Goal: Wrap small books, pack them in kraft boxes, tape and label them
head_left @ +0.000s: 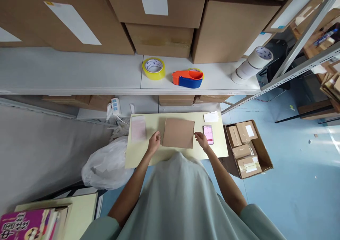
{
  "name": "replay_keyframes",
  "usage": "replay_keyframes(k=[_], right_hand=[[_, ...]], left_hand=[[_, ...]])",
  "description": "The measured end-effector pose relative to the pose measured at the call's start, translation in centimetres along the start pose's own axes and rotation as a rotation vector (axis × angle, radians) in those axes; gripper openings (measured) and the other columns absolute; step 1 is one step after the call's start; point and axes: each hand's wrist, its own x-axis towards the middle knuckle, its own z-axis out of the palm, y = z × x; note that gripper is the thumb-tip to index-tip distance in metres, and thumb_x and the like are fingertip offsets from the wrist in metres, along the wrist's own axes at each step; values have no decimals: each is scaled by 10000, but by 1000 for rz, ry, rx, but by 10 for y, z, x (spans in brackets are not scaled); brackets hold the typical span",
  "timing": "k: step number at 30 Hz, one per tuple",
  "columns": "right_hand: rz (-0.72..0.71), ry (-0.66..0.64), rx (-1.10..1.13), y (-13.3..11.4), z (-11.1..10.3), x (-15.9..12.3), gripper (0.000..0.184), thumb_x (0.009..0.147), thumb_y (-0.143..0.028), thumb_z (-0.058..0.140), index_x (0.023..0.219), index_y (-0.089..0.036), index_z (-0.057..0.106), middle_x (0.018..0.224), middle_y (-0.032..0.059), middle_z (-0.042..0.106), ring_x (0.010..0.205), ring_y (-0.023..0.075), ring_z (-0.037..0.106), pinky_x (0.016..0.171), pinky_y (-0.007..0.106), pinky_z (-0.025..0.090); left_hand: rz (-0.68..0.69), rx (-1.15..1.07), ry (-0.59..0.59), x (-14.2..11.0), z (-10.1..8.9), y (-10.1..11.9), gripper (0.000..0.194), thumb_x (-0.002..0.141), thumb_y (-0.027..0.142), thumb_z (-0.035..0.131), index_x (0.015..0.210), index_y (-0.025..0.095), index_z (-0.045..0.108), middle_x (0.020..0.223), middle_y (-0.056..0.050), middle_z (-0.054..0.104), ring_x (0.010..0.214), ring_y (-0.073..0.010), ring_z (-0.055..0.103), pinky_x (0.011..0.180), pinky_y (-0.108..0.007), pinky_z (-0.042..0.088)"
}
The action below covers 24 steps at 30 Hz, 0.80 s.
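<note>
A flat brown cardboard piece lies in the middle of a small pale yellow table. My left hand rests at its left edge with the fingers curled against the cardboard. My right hand sits just off its right edge, fingers loosely bent, beside a phone with a pink screen. Whether either hand grips the cardboard is too small to make out. A pale pink sheet lies at the table's left and a white slip at its far right corner.
A white shelf behind the table carries a yellow tape roll, an orange and blue tape dispenser, stacked white tape rolls and large cartons. An open box of small parcels stands right, a white plastic bag left.
</note>
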Motion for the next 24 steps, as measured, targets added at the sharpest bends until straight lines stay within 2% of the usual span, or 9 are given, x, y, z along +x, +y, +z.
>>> replay_keyframes(k=[5, 10, 14, 17, 21, 24], right_hand=[[-24, 23, 97, -25, 6, 4, 585, 862, -716, 682, 1093, -183, 751, 1098, 150, 823, 937, 256, 789, 796, 405, 658], [-58, 24, 209, -50, -11, -11, 689, 906, -798, 651, 1193, -175, 721, 1209, 181, 797, 1033, 299, 797, 913, 468, 662], [-78, 2, 209, -62, -26, -25, 709, 985, -823, 536, 1242, -187, 715, 1266, 182, 781, 1070, 307, 792, 935, 477, 666], [-55, -24, 156, -59, -26, -34, 754, 974, -862, 501, 1251, -191, 706, 1258, 172, 777, 1091, 308, 786, 916, 458, 671], [12, -128, -46, -44, -18, -43, 756, 950, -890, 505, 1161, -194, 711, 1131, 134, 808, 1040, 291, 789, 903, 427, 654], [27, -151, -168, -37, -14, -49, 709, 956, -856, 554, 1152, -193, 710, 1137, 138, 819, 1032, 294, 806, 919, 412, 632]], left_hand=[[34, -36, 24, 8, 3, 24, 504, 984, 434, 631, 1405, 161, 684, 1257, -179, 805, 1148, -293, 780, 1071, -475, 604], [80, -214, 50, -14, -7, 39, 695, 1045, 705, 494, 1449, 157, 634, 1326, -192, 771, 1177, -309, 766, 1046, -469, 622], [72, -281, 26, -33, -14, 45, 900, 996, 869, 386, 1433, 122, 632, 1282, -203, 767, 1184, -322, 761, 1049, -460, 620], [21, -215, -28, -44, -14, 45, 935, 948, 884, 477, 1482, 129, 614, 1312, -191, 754, 1174, -318, 766, 1020, -432, 621], [-56, 28, -139, -55, -12, 42, 835, 947, 824, 564, 1487, 192, 639, 1314, -151, 780, 1112, -322, 779, 962, -415, 607], [-102, 176, -132, -59, -12, 41, 807, 975, 781, 564, 1515, 184, 616, 1270, -154, 803, 1104, -333, 783, 967, -409, 587]])
